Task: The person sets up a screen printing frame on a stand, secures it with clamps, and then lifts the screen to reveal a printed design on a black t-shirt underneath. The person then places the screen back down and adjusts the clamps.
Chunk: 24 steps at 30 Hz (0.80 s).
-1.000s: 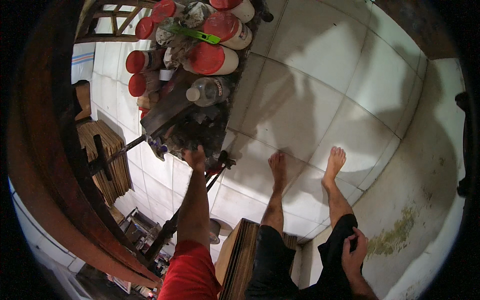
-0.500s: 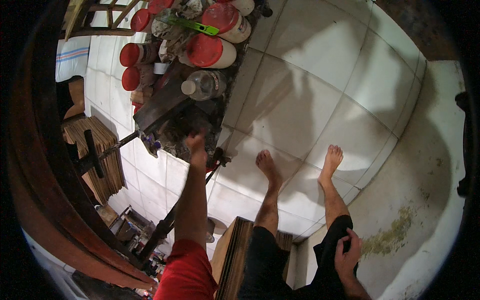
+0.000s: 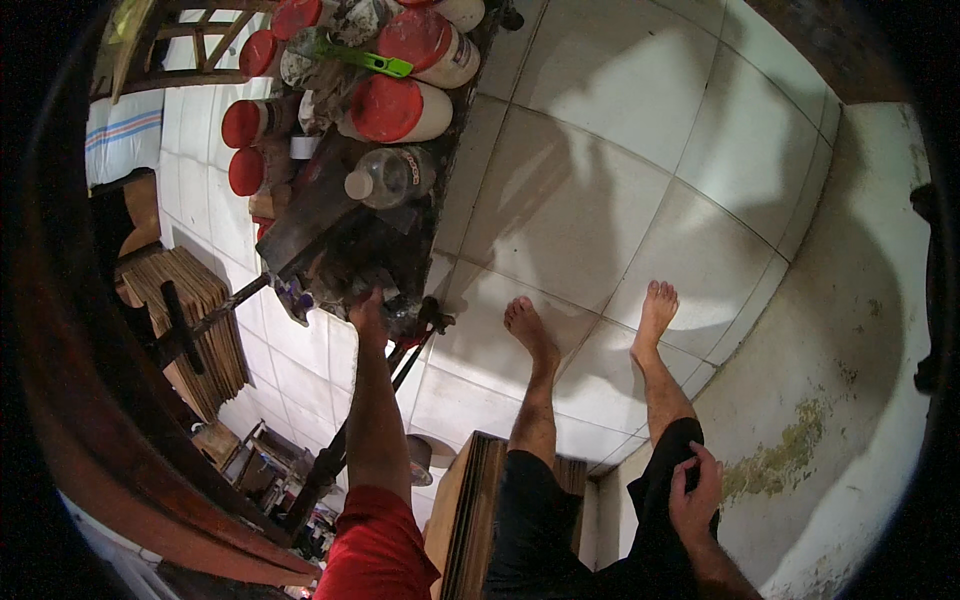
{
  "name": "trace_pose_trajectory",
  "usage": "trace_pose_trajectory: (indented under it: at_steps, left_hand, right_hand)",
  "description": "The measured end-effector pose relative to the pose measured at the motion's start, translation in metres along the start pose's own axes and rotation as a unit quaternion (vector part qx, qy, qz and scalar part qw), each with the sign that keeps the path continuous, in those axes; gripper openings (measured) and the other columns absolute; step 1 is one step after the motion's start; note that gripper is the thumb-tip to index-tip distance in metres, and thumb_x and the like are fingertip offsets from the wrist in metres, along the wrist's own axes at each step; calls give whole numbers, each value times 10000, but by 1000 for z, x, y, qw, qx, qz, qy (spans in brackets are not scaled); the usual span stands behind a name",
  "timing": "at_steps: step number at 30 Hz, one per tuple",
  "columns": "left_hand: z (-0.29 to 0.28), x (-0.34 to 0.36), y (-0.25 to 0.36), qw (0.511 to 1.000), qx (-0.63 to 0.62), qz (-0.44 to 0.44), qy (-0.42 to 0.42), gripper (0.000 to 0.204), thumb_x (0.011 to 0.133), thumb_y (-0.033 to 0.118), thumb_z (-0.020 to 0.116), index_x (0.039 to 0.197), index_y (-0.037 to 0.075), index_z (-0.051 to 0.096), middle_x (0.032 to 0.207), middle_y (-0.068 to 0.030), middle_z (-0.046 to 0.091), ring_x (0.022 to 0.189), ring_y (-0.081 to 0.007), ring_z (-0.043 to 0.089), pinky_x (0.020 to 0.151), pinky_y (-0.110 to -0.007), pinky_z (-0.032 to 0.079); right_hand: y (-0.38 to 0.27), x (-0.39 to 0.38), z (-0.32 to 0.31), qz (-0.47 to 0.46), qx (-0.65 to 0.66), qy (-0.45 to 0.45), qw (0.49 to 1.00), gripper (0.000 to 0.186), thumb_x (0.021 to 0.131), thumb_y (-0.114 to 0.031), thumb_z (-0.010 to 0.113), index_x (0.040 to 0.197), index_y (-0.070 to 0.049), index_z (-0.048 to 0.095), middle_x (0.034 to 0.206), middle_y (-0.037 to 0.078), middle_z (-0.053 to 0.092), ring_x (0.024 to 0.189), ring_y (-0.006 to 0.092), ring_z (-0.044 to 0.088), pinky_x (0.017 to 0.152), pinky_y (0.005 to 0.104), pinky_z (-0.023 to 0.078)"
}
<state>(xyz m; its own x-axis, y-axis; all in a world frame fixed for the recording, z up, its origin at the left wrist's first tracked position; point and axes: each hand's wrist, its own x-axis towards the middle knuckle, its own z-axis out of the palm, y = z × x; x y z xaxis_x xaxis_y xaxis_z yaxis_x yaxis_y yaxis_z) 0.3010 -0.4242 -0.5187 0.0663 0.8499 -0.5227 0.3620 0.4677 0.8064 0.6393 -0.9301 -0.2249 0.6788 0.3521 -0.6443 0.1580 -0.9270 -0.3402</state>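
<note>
Step in hand judged a reach: left hand [image 3: 369, 314] at dark scraps [image 3: 346, 266] on the near end of the table [image 3: 446, 165], its grip impossible to tell; right hand [image 3: 697, 497] by the black shorts [image 3: 652, 482], digits apart; next move probably calls for careful finger placement

The scene is seen from the person's head through a wide fisheye lens, turned down toward the tiled floor [image 3: 620, 90]; the red sleeve [image 3: 375, 545] is caught close below, the bare feet [image 3: 530, 325] farther off, and straight edges are bowed toward the rim.
</note>
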Motion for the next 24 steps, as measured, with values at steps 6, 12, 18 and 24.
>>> trace_pose_trajectory:
  at_steps: [6,12,18,24]
  left_hand:
    - [19,-10,7,983,54,-118,133,246,900,185,737,1071,11,710,1037,-56,695,953,-202,605,925,-370,442]
    - [43,-44,-11,909,-365,162,-123,204,837,173,803,940,12,732,915,-106,736,850,-221,644,851,-402,490]
    - [133,-270,81,959,242,-58,-138,174,882,180,746,916,16,698,882,-96,729,841,-216,689,817,-369,548]
    - [228,-452,306,891,296,-159,-306,375,838,428,793,923,62,789,999,-167,727,975,-235,690,853,-363,533]
  right_hand:
    - [4,4,-6,7,15,-5,1000,371,869,-80,629,1230,-3,593,918,121,618,862,321,557,816,456,449]
    - [13,7,-10,-10,17,-14,1000,411,837,-105,661,1234,-16,606,905,119,629,909,330,571,854,484,435]
    - [-19,16,-42,-188,-12,-75,979,712,746,-273,785,1342,29,538,1100,194,625,1030,409,567,874,510,436]
    - [-125,-1,-141,-110,239,-204,943,997,730,-309,877,1447,76,300,1270,295,581,1223,400,598,1005,475,492]
